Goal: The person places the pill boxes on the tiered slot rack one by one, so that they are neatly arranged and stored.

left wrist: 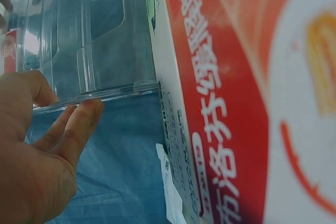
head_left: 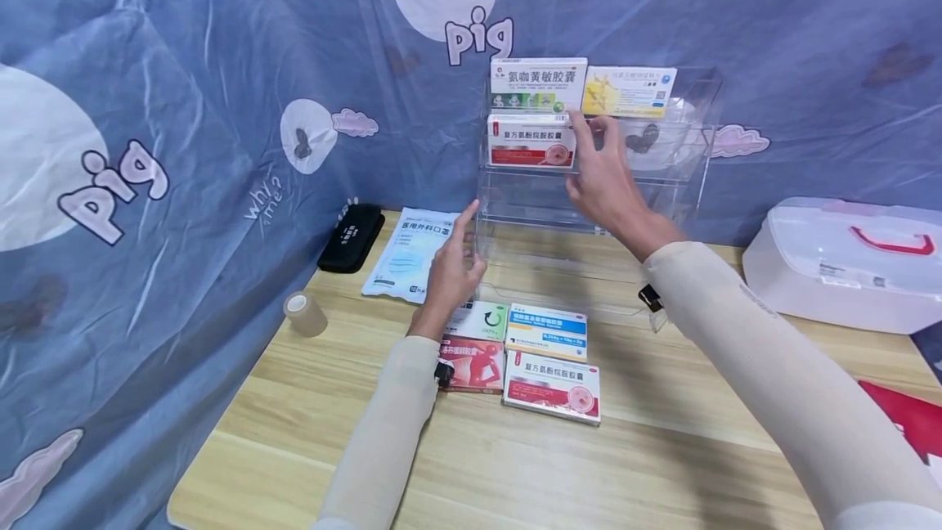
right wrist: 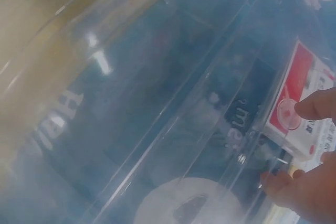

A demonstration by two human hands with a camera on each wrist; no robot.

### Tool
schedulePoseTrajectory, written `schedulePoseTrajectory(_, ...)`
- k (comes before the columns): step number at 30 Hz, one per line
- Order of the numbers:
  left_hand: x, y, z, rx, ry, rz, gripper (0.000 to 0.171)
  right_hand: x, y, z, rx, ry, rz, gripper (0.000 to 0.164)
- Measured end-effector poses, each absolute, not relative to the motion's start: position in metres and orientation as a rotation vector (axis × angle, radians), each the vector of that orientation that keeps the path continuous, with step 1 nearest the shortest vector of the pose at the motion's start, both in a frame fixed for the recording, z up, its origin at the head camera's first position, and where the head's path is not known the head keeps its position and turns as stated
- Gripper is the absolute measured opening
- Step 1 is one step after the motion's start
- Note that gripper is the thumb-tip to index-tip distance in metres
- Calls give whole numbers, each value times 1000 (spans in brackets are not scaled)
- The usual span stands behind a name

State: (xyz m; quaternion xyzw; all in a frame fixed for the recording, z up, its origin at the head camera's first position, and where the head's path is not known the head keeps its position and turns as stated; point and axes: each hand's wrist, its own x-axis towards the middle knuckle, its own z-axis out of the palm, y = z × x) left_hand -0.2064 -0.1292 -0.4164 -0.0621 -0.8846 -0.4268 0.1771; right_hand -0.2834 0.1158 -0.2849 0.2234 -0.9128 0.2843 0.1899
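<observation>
A clear acrylic display rack (head_left: 530,244) stands at the back of the table. My left hand (head_left: 450,272) is at its left side; in the left wrist view, that hand's thumb and fingers (left wrist: 84,119) pinch the rack's edge. On the second tier sits a red-and-white medicine box (head_left: 531,145). My right hand (head_left: 607,178) is at this box's right end, index finger touching the upper corner, the other fingers bent and apart. Above it stand a white-and-green medicine box (head_left: 537,82) and a yellow-and-white box (head_left: 630,92).
Before the rack lie a green-and-white box (head_left: 478,319), a blue-and-white box (head_left: 548,332), a red box (head_left: 474,365) and another red-and-white box (head_left: 552,387). A mask packet (head_left: 405,256), black case (head_left: 352,237) and tape roll (head_left: 305,313) lie left, a lidded container (head_left: 839,268) right.
</observation>
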Motion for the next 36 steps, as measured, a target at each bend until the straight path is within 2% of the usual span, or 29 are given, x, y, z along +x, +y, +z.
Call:
schedulePoseTrajectory(17, -206, -129, -415, -189, -2489, -1206, 102, -212, 145, -318, 743, -2568, 791, 61)
schedulePoseTrajectory(24, -205, -129, -416, -188, -2476, -1207, 103, -180, 154, -349, 814, -2702, 790, 57)
schedulePoseTrajectory(30, -205, -128, -417, -202, -2474, -1192, 100, -157, 166, -375, 910, -2834, 742, 46)
schedulePoseTrajectory(36, -205, -127, -417, -191, -2480, -1197, 102, -142, 176, -401, 1015, -2945, 673, 48)
